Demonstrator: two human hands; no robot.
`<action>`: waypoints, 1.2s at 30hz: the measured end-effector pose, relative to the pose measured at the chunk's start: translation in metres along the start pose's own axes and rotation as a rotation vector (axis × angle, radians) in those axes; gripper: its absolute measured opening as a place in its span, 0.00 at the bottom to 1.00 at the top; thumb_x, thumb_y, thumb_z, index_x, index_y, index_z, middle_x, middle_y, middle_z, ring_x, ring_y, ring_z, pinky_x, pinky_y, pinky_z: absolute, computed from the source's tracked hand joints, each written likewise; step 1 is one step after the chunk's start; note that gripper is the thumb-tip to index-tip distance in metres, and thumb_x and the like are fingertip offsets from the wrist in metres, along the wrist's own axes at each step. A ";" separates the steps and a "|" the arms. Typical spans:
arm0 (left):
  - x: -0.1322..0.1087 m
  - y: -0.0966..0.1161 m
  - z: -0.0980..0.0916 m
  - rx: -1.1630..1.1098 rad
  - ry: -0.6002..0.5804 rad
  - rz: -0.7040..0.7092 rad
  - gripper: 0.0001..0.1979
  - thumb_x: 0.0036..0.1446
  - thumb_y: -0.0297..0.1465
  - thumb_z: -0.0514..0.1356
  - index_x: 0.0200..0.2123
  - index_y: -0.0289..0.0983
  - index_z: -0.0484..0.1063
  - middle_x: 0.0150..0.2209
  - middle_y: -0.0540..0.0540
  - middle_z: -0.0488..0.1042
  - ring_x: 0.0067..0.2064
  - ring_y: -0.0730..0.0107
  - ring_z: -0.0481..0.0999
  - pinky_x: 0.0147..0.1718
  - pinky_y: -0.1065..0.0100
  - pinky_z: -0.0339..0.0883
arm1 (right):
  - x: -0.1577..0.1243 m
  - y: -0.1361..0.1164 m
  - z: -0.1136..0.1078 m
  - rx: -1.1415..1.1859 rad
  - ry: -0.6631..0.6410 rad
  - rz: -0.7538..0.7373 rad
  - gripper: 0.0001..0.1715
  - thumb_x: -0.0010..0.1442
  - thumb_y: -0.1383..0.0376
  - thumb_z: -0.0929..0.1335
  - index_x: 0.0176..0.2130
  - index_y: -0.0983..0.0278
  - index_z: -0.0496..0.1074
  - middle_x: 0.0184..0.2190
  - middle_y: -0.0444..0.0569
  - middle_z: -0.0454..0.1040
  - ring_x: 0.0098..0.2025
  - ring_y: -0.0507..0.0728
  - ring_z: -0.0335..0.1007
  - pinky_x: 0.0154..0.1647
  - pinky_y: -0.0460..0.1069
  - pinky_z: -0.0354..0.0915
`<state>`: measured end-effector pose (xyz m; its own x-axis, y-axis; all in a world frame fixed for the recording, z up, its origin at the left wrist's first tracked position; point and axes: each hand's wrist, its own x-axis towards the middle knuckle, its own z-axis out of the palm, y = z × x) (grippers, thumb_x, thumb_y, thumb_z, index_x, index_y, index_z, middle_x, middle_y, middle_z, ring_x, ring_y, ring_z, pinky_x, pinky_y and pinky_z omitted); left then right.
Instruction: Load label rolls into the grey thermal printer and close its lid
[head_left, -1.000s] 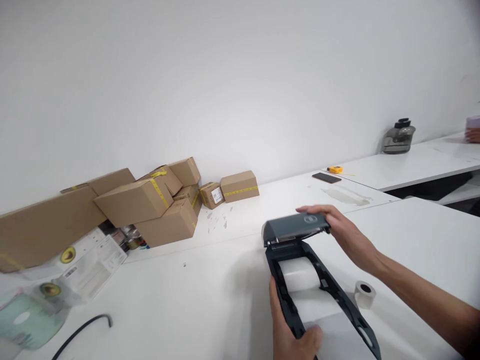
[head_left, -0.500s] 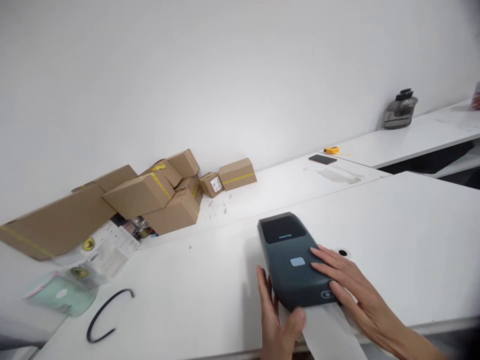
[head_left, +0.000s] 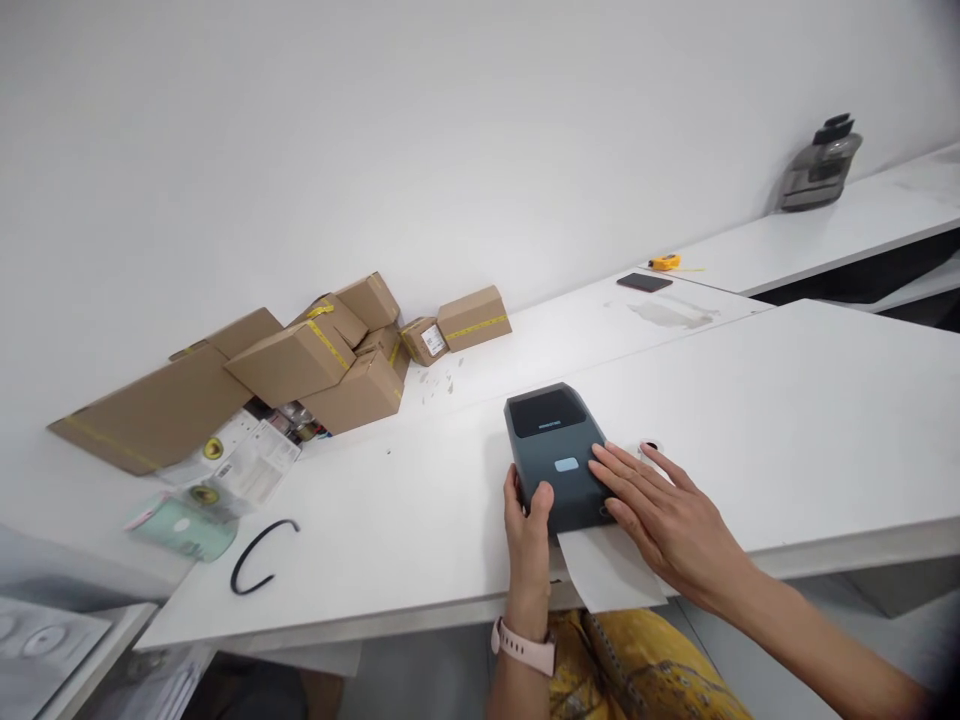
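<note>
A dark teal label printer (head_left: 559,455) lies near the front edge of the white table, with a black panel on top and a light blue button. White paper (head_left: 611,568) sticks out of its near end and hangs past the table edge. My left hand (head_left: 529,520) grips the printer's left side, thumb on top, fingers partly hidden along the side. A pink watch band is on that wrist. My right hand (head_left: 664,510) lies with stretched fingers flat on the printer's right top side. Its thumb is near the printer's front corner.
Cardboard boxes (head_left: 289,370) are piled at the back left, beside plastic packets (head_left: 255,465) and a green pouch (head_left: 184,525). A black curved band (head_left: 255,555) lies front left. Farther right are a phone (head_left: 645,282), a yellow tape measure (head_left: 664,262) and a grey bottle (head_left: 821,165).
The view has shifted, bringing my lap and the table's front edge in. My left thumb has moved from the printer's near end onto its top. My right hand has slid farther over the top.
</note>
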<state>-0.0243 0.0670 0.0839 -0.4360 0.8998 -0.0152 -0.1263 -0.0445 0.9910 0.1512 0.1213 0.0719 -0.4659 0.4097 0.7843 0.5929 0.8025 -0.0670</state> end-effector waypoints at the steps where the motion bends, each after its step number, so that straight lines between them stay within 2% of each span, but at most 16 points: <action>1: 0.000 0.000 0.000 -0.037 -0.021 0.015 0.35 0.63 0.43 0.62 0.69 0.37 0.58 0.68 0.38 0.67 0.64 0.53 0.71 0.59 0.61 0.70 | 0.000 0.000 0.001 -0.019 0.008 -0.012 0.28 0.73 0.65 0.61 0.69 0.62 0.60 0.62 0.54 0.74 0.65 0.62 0.69 0.71 0.62 0.56; 4: 0.002 -0.004 0.001 -0.143 -0.058 0.030 0.34 0.62 0.42 0.63 0.68 0.38 0.60 0.66 0.37 0.69 0.63 0.52 0.72 0.59 0.59 0.69 | -0.001 -0.002 0.003 -0.068 0.029 -0.031 0.24 0.73 0.66 0.61 0.65 0.67 0.64 0.62 0.57 0.74 0.64 0.61 0.70 0.70 0.61 0.57; 8: 0.007 -0.015 0.002 -0.123 0.026 0.051 0.36 0.59 0.45 0.65 0.66 0.37 0.63 0.64 0.36 0.71 0.63 0.51 0.73 0.59 0.59 0.69 | -0.003 -0.005 0.006 -0.064 0.043 -0.023 0.25 0.72 0.68 0.62 0.65 0.71 0.64 0.65 0.60 0.70 0.67 0.62 0.66 0.69 0.60 0.59; 11: 0.010 -0.020 0.001 -0.082 0.043 0.087 0.35 0.60 0.46 0.65 0.65 0.36 0.63 0.64 0.35 0.71 0.62 0.51 0.73 0.58 0.59 0.69 | -0.004 -0.007 0.007 -0.048 0.052 -0.021 0.26 0.71 0.68 0.62 0.65 0.72 0.64 0.65 0.62 0.69 0.68 0.63 0.64 0.68 0.60 0.60; 16: 0.011 -0.025 -0.002 -0.085 0.048 0.113 0.36 0.59 0.47 0.65 0.64 0.34 0.64 0.63 0.33 0.71 0.61 0.50 0.74 0.59 0.57 0.69 | -0.004 -0.005 0.016 0.036 0.144 0.030 0.21 0.71 0.70 0.62 0.61 0.66 0.68 0.61 0.57 0.75 0.63 0.61 0.71 0.65 0.60 0.63; 20: 0.008 -0.027 -0.003 -0.112 0.050 0.095 0.40 0.59 0.47 0.65 0.67 0.35 0.57 0.64 0.33 0.69 0.61 0.52 0.74 0.57 0.60 0.70 | -0.004 -0.006 0.025 0.150 0.239 0.119 0.15 0.70 0.70 0.64 0.54 0.61 0.72 0.55 0.54 0.79 0.58 0.60 0.76 0.61 0.61 0.66; 23: 0.007 -0.027 -0.004 -0.098 0.070 0.082 0.43 0.58 0.48 0.65 0.69 0.35 0.53 0.64 0.32 0.69 0.60 0.53 0.75 0.55 0.61 0.71 | -0.007 -0.007 0.031 0.191 0.250 0.146 0.14 0.70 0.69 0.65 0.52 0.60 0.74 0.56 0.53 0.79 0.59 0.61 0.76 0.61 0.62 0.66; 29: 0.009 -0.021 -0.003 -0.066 0.066 0.073 0.41 0.57 0.47 0.67 0.66 0.36 0.57 0.61 0.34 0.72 0.60 0.53 0.75 0.57 0.61 0.70 | -0.011 -0.005 0.036 0.252 0.245 0.179 0.14 0.70 0.67 0.64 0.52 0.58 0.75 0.57 0.52 0.79 0.61 0.61 0.74 0.63 0.64 0.65; 31: 0.004 -0.017 -0.004 -0.064 0.061 0.052 0.39 0.57 0.47 0.67 0.65 0.37 0.59 0.61 0.35 0.73 0.60 0.54 0.75 0.55 0.62 0.72 | -0.010 -0.005 0.034 0.250 0.244 0.171 0.14 0.70 0.65 0.64 0.51 0.57 0.76 0.56 0.51 0.80 0.59 0.62 0.76 0.62 0.66 0.65; 34: -0.018 -0.013 -0.007 -0.040 0.102 -0.010 0.34 0.58 0.44 0.67 0.62 0.37 0.63 0.59 0.37 0.74 0.58 0.56 0.76 0.53 0.64 0.73 | -0.009 -0.004 0.028 0.293 0.211 0.225 0.16 0.72 0.61 0.62 0.51 0.55 0.78 0.55 0.50 0.80 0.58 0.64 0.76 0.63 0.71 0.62; 36: -0.039 -0.013 -0.009 0.014 0.153 -0.069 0.25 0.62 0.41 0.65 0.59 0.40 0.68 0.58 0.39 0.73 0.56 0.57 0.77 0.52 0.60 0.74 | -0.009 -0.003 0.025 0.373 0.136 0.314 0.20 0.73 0.57 0.60 0.51 0.52 0.79 0.57 0.48 0.79 0.60 0.64 0.75 0.65 0.74 0.58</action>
<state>-0.0137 0.0284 0.0707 -0.5574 0.8239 -0.1028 -0.1490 0.0225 0.9886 0.1369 0.1258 0.0498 -0.1983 0.6157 0.7626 0.4040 0.7602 -0.5087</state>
